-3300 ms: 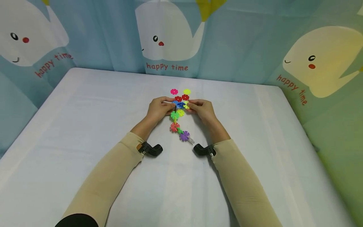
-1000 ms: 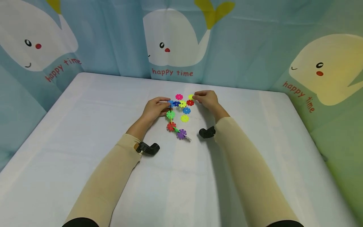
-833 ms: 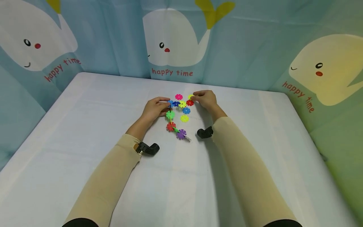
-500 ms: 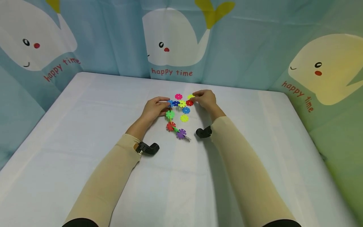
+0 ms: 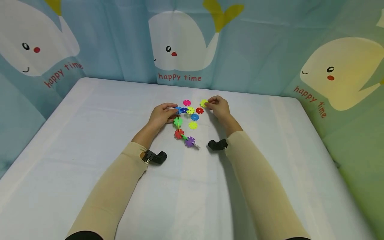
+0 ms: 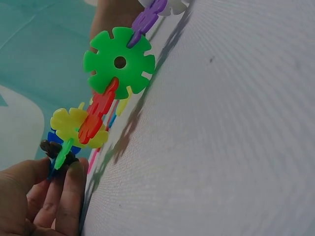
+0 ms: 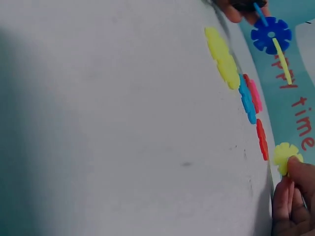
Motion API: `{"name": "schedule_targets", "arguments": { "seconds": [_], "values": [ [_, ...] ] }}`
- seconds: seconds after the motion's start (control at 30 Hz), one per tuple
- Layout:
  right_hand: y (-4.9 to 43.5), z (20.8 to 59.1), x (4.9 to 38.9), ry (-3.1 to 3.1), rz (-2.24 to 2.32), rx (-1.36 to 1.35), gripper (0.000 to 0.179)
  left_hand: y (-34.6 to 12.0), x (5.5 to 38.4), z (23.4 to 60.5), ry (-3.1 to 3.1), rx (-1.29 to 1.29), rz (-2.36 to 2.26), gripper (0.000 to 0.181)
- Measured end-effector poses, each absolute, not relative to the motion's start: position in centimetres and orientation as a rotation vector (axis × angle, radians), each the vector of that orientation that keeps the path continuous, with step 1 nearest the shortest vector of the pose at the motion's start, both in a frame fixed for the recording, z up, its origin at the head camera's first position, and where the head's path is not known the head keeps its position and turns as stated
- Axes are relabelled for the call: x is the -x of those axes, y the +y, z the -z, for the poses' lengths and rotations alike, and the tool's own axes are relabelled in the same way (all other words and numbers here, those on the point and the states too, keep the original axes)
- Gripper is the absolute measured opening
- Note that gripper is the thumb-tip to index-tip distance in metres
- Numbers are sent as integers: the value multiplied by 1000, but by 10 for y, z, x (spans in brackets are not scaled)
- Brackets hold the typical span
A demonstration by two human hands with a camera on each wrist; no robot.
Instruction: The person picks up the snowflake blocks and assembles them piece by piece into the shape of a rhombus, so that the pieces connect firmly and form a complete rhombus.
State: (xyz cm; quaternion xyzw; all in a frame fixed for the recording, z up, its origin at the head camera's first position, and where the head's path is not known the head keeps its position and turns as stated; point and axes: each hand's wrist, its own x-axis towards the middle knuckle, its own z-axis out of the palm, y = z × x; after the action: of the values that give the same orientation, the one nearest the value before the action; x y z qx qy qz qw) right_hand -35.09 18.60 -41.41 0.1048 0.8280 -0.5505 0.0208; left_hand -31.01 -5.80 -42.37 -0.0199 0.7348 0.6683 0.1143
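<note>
A chain of interlocking flower-shaped plastic discs has a green disc point(image 5: 178, 121), a red disc point(image 5: 179, 134) and a purple disc point(image 5: 189, 142) along its near part. My left hand point(image 5: 160, 116) pinches its far bend, beside a dark blue disc point(image 5: 184, 110); in the left wrist view a black disc point(image 6: 51, 147) shows at the fingertips. From that bend the chain runs right, ending in a yellow disc point(image 5: 190, 110). My right hand point(image 5: 219, 106) pinches a separate yellow disc point(image 7: 284, 156) between thumb and fingers, apart from the chain.
Loose discs lie on the white-covered table point(image 5: 126, 193): pink point(image 5: 187, 102), red point(image 5: 199, 110), light blue point(image 5: 195, 117) and yellow point(image 5: 193, 125). A curtain with printed whales point(image 5: 183, 43) hangs behind the table. Each wrist carries a black camera mount point(image 5: 217, 145).
My right hand has left the chain's yellow end, moved right and back, and taken up the loose yellow disc, now slightly farther from the red one. My left hand keeps holding the chain.
</note>
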Motion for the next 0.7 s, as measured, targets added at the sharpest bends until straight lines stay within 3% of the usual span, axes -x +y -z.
{"name": "schedule_targets", "arguments": {
  "seconds": [0.23, 0.7],
  "values": [
    [192, 420, 333, 2496, 1794, -142, 30, -58, 310, 425, 2153, 54, -1963, 31],
    [188, 424, 301, 2521, 1826, -47, 26, -56, 310, 424, 2106, 21, -1990, 30]
  ]
}}
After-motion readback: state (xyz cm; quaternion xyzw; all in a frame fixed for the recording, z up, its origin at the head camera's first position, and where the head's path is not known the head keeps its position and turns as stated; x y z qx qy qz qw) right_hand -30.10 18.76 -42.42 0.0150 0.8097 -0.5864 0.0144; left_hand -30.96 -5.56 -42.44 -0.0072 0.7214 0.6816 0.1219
